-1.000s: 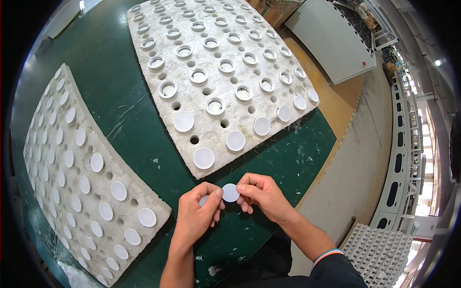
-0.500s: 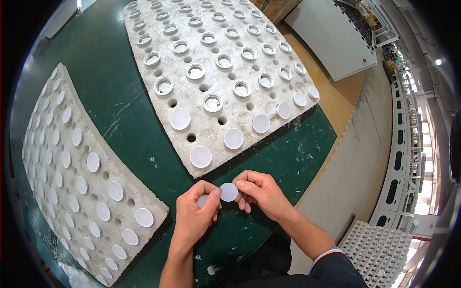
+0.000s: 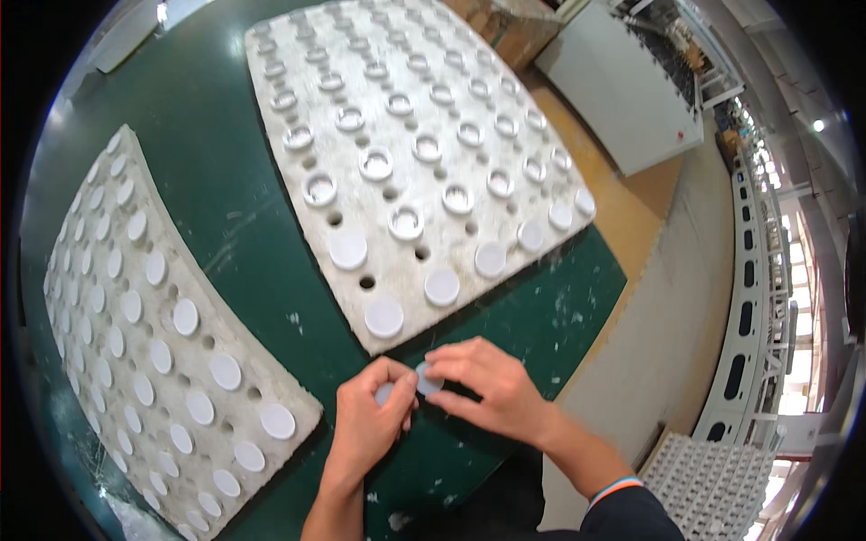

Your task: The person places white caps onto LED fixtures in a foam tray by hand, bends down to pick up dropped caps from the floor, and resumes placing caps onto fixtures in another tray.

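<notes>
My left hand (image 3: 372, 417) is closed, with a round white translucent cover (image 3: 384, 392) held in its curled fingers. Beside its thumb tip is a second cover disc (image 3: 427, 379), standing between the two hands. My right hand (image 3: 487, 388) pinches that disc, fingers over the top and thumb below. Just beyond my hands lies a pale foam board (image 3: 397, 270) with rows of round white lamp housings (image 3: 406, 222). Most of its housings are open, showing small LED boards inside. Those along its near edge carry white covers (image 3: 384, 317).
At left, another foam board (image 3: 225, 419) holds rows of white-covered round lamps. Both boards rest on a scuffed green table (image 3: 225, 207). A white cabinet (image 3: 622, 90) stands beyond at the far right, near a cardboard box (image 3: 505, 27). Lower right, a tray of small parts (image 3: 708, 487) appears.
My right hand has rolled over the disc, its fingers now on top. The disc looks more tilted and partly covered. The whole view has shifted, so the boards sit slightly lower in it.
</notes>
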### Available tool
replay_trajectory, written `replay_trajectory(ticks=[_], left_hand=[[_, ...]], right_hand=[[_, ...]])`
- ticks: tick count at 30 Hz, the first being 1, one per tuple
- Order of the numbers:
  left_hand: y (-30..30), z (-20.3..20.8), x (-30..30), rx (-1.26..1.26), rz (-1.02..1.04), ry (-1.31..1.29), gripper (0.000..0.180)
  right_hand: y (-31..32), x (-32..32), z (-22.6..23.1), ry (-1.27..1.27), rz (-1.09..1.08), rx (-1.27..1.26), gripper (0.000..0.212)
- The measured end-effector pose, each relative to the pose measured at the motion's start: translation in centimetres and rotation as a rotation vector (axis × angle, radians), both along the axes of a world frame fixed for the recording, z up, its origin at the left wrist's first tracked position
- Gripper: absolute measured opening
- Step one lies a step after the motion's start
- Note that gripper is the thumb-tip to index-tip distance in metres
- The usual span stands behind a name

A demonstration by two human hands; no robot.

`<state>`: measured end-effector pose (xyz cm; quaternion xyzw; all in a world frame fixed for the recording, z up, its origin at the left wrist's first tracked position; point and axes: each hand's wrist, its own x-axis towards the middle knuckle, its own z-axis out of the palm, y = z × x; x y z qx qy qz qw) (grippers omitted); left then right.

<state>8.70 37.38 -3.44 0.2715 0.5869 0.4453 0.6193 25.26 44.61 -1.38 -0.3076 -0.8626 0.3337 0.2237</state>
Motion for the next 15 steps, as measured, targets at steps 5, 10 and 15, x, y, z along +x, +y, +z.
replay_trajectory(ticks=[5,10,15], left_hand=[[-0.7,-1.2,-1.1,0.015,0.023,-0.395,0.033],[-0.5,-1.3,-1.6,0.045,-0.081,-0.538,0.046],[-0.1,-0.8,-1.6,-0.002,-0.029,-0.577,0.05]], right_hand=[[2.6,-1.5,1.3,0.049,-0.152,0.204,0.034],[8.2,-5.6,0.4,0.06,-0.182,0.395,0.03],[10.6,-6.4,-1.1,0.002,-0.174,0.51,0.028]])
